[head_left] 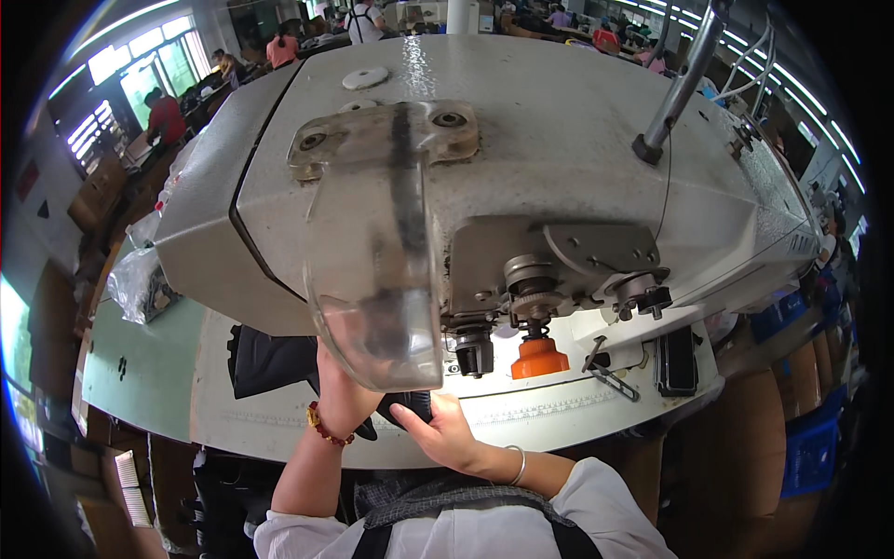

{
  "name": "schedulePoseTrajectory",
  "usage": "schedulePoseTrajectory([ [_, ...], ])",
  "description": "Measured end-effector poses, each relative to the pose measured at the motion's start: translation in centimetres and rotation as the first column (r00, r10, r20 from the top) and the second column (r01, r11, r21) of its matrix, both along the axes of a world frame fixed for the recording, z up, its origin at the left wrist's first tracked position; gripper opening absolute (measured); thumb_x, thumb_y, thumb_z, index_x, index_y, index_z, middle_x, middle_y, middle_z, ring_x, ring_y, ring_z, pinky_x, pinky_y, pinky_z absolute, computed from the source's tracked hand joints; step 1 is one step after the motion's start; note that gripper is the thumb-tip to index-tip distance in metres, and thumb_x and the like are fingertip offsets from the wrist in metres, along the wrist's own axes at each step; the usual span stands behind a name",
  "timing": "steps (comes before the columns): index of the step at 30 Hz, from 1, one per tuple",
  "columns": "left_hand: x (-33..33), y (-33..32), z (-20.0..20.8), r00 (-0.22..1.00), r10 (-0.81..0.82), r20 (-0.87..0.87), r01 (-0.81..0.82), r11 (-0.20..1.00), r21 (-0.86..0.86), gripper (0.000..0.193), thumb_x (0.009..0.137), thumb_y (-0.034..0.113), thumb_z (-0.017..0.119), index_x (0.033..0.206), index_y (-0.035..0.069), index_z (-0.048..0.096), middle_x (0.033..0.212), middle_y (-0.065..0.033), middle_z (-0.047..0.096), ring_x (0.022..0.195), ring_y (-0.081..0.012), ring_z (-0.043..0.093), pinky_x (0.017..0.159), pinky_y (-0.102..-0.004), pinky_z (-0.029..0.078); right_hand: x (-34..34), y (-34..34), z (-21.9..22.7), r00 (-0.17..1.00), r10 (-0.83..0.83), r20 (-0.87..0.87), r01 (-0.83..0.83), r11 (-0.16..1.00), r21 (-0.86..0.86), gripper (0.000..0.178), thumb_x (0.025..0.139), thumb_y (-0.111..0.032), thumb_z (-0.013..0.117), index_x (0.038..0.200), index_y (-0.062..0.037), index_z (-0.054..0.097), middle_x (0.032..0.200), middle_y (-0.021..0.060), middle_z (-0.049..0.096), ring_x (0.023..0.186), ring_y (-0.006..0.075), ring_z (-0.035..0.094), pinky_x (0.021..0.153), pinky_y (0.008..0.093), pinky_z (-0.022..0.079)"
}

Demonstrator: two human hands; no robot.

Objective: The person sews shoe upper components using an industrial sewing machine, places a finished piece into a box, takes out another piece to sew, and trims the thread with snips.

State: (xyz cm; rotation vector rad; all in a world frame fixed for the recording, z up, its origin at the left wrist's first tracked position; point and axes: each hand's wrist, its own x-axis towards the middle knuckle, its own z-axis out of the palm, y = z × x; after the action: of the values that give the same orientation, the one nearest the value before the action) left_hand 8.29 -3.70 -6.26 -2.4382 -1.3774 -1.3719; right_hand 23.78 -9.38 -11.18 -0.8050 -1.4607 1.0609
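nearby, at six o'clock, the right hand [447, 434] pinches the black workpiece [270, 361] under its thumb; at seven, the left hand [343, 396] has its fingers hidden, their grip indeterminable. the piece extends toward eight o'clock beneath the sewing machine [577, 121]. work seems under way; finished and remaining seams are concealed. beyond, at eleven, are co-workers [282, 51].

Wht slvs [610, 508], blk straps [374, 540], L beaded bracelet [328, 430], R silver bangle [522, 460].
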Motion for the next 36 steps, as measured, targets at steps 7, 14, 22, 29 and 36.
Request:
schedulePoseTrajectory([
  [7, -0.2, 1.0, -0.7, 1.0, -0.007, 0.019, 0.006, 0.999, 0.035, 0.01, 0.088, 0.007, 0.077, 0.096, 0.003, 0.073, 0.087, -0.0084, 0.076, 0.076, -0.0196, 0.071, 0.072, -0.03, 0.056, 0.4, 0.5, 0.2, 0.998, 0.051, 0.048, -0.046, 0.994, -0.102, 0.013, 0.096, -0.011, 0.067, 0.095, 0.002, 0.065, 0.071, 0.0053, 0.063, 0.061, 0.0119, 0.056, 0.058, 0.0303, 0.046],
  [14, 0.3, 1.2, -1.3, 0.998, 0.04, 0.041, -0.043, 0.996, 0.079, 0.011, 0.089, 0.009, 0.077, 0.095, 0.001, 0.073, 0.085, -0.0086, 0.075, 0.074, -0.0189, 0.072, 0.068, -0.0296, 0.057, 1.3, 1.2, 0.2, 0.99, 0.134, 0.051, -0.12, 0.969, -0.214, 0.019, 0.098, -0.01, 0.065, 0.111, 0.0031, 0.068, 0.093, 0.0053, 0.072, 0.082, 0.0091, 0.062, 0.075, 0.0267, 0.053],
  [22, 1.3, 0.7, -1.2, 0.986, 0.165, 0.012, -0.165, 0.979, 0.123, 0.009, 0.088, 0.009, 0.076, 0.093, 0.002, 0.072, 0.08, -0.009, 0.073, 0.069, -0.0251, 0.07, 0.064, -0.0348, 0.055, 2.5, 1.4, 0.6, 0.983, 0.183, -0.001, -0.178, 0.951, -0.251, 0.02, 0.099, -0.009, 0.064, 0.115, 0.0027, 0.068, 0.097, 0.0035, 0.072, 0.085, 0.0076, 0.062, 0.078, 0.0264, 0.053],
  [29, 1.8, -0.1, -1.4, 0.976, 0.219, 0.01, -0.219, 0.968, 0.122, 0.011, 0.089, 0.013, 0.075, 0.097, 0.007, 0.074, 0.094, -0.0099, 0.073, 0.089, -0.0293, 0.067, 0.079, -0.0395, 0.052, 3.1, 1.7, 0.0, 0.981, 0.195, -0.025, -0.196, 0.961, -0.194, 0.02, 0.1, -0.009, 0.063, 0.115, 0.0028, 0.068, 0.095, 0.0022, 0.071, 0.085, 0.0068, 0.06, 0.077, 0.0266, 0.052],
  [36, 0.6, -0.4, 0.9, 0.979, 0.142, -0.144, -0.147, 0.989, -0.03, 0.02, 0.087, 0.009, 0.072, 0.108, 0.008, 0.072, 0.112, -0.0128, 0.07, 0.103, -0.0357, 0.064, 0.09, -0.0446, 0.049, 2.9, 2.1, -0.3, 0.987, 0.159, 0.006, -0.157, 0.98, -0.123, 0.019, 0.099, -0.014, 0.064, 0.107, 0.0029, 0.066, 0.079, 0.0058, 0.068, 0.07, 0.009, 0.058, 0.067, 0.0286, 0.051],
])
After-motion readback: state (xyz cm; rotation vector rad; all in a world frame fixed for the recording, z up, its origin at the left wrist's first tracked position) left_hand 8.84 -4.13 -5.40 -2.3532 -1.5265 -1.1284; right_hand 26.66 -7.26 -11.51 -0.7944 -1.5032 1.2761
